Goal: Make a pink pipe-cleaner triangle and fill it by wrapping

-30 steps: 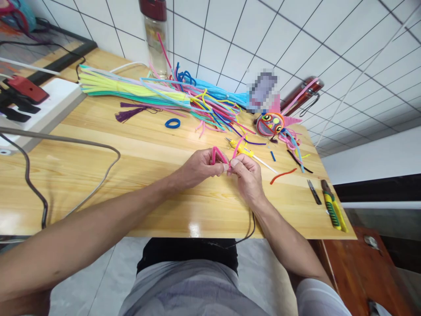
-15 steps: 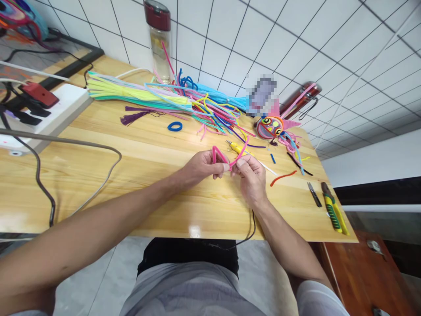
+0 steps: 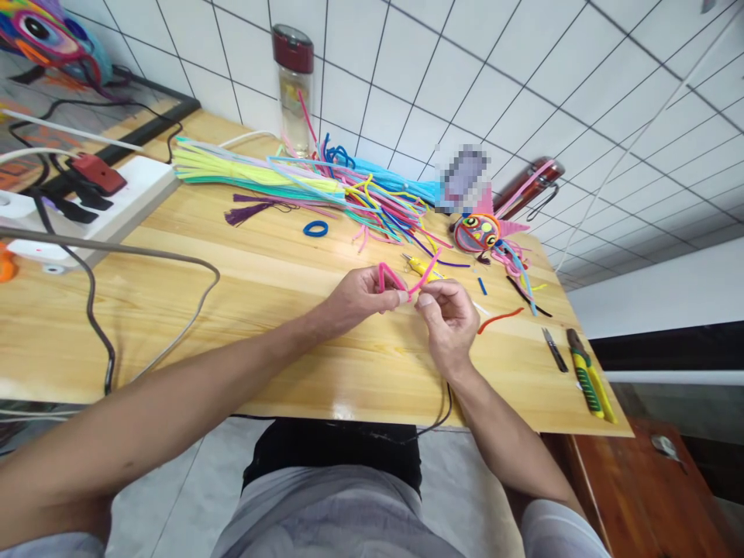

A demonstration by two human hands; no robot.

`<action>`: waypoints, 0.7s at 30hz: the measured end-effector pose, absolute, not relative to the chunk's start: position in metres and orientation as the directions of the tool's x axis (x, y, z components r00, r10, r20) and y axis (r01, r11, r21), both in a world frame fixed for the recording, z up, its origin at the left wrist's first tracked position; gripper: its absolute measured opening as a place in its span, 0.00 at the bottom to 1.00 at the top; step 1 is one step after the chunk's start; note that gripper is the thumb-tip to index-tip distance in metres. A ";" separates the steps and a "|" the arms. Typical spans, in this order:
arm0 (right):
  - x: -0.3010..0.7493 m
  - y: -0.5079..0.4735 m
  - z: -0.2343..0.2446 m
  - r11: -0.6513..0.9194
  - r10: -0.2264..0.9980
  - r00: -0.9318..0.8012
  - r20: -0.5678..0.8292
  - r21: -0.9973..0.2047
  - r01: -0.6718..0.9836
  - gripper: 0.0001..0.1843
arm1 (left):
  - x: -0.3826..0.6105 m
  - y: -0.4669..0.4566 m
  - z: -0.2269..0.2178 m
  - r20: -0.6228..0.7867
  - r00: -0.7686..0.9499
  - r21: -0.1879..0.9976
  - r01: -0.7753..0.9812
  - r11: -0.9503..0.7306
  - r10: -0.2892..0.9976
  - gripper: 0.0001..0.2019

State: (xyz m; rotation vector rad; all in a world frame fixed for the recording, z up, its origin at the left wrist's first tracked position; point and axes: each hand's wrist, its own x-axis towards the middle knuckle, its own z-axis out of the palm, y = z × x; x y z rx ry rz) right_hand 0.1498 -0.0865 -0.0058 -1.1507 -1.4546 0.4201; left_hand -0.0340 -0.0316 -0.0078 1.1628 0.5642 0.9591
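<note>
In the head view, the left hand [image 3: 372, 296] pinches a bright pink fuzzy strip [image 3: 427, 273] between thumb and fingers. The strip is folded into a zigzag, one peak rising over the left fingers and a free end slanting up to the right, between the two hands, over the wooden table [image 3: 349, 376]. The right hand [image 3: 452, 322] is just beside it, thumb and forefinger brought close together near the strip's low bend; whether they grip it or only touch it, I cannot tell. Behind the right hand lies a yellow tool [image 3: 419, 266] with a metal tip, partly hidden by the fingers. To the right are a short blue piece [image 3: 482, 286] and an orange-red piece [image 3: 500, 319], then snips [image 3: 555, 350] and pliers [image 3: 584, 373] with green and yellow handles near the table's right edge. Farther back, a blue ring [image 3: 307, 230] lies in front of a large bundle of yellow strips [image 3: 249, 170], and a bottle [image 3: 294, 97] with a dark red lid stands behind it by the tiled wall [image 3: 401, 93]
</note>
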 end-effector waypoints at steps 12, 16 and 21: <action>0.145 -0.092 0.008 0.600 0.604 -0.116 0.789 -0.353 0.718 0.06 | -0.034 -0.037 -0.013 0.283 0.315 0.948 -0.236 -0.214 0.906 0.11; 0.145 -0.093 0.008 0.591 0.611 -0.121 0.782 -0.350 0.727 0.07 | -0.033 -0.037 -0.015 0.293 0.321 0.947 -0.229 -0.227 0.900 0.11; 0.145 -0.092 0.008 0.590 0.618 -0.119 0.777 -0.359 0.723 0.07 | -0.034 -0.036 -0.016 0.306 0.345 0.945 -0.222 -0.240 0.887 0.10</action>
